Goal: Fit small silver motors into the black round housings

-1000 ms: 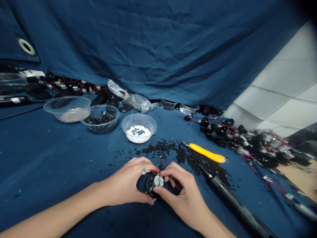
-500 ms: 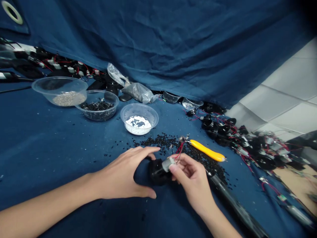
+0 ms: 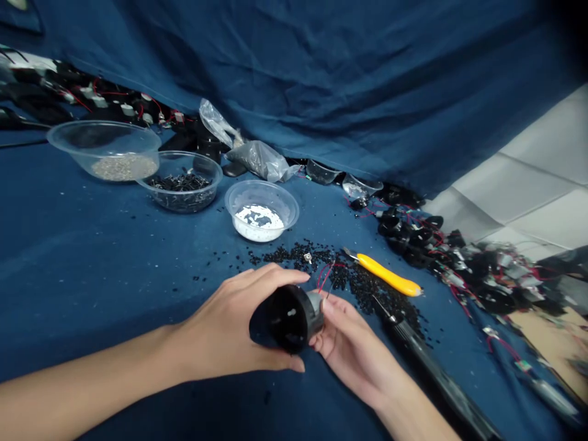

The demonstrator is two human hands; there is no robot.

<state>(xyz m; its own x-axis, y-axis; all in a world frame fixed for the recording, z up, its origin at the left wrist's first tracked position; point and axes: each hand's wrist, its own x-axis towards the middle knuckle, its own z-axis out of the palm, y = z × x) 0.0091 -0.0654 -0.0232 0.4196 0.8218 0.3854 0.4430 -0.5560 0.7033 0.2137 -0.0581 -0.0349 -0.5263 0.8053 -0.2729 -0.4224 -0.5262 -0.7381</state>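
Black plastic housing (image 3: 290,317) sits clasped in my left hand (image 3: 229,331); my right hand (image 3: 351,346) pinches the small motor (image 3: 316,301) at its back, mid-seating. Next needs a straight, firm push.

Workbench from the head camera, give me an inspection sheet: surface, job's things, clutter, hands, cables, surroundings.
Surface: blue cloth, strewn with black bits.
Job's things: black round part with a silver motor at its end.
Clutter: three clear bowls, yellow tool, plastic bag, dark rod.
Hands: left hand grips the black round part; right hand supports the motor end.
Cables: red wires from the motor; wired parts heap.
Surroundings: blue cloth backdrop, white tiles.
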